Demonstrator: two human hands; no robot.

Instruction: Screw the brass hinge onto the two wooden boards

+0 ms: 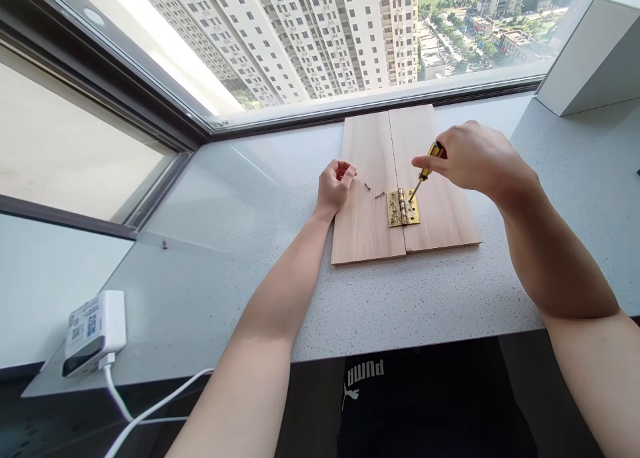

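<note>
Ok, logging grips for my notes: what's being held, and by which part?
The right hand holds a screwdriver by its yellow handle; the curled left hand shows nothing held.

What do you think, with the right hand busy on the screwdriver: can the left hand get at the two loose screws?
Probably yes. The left hand rests on the wooden board just beside the two loose screws, nothing between them. The right hand and its screwdriver are away over the brass hinge.
</note>
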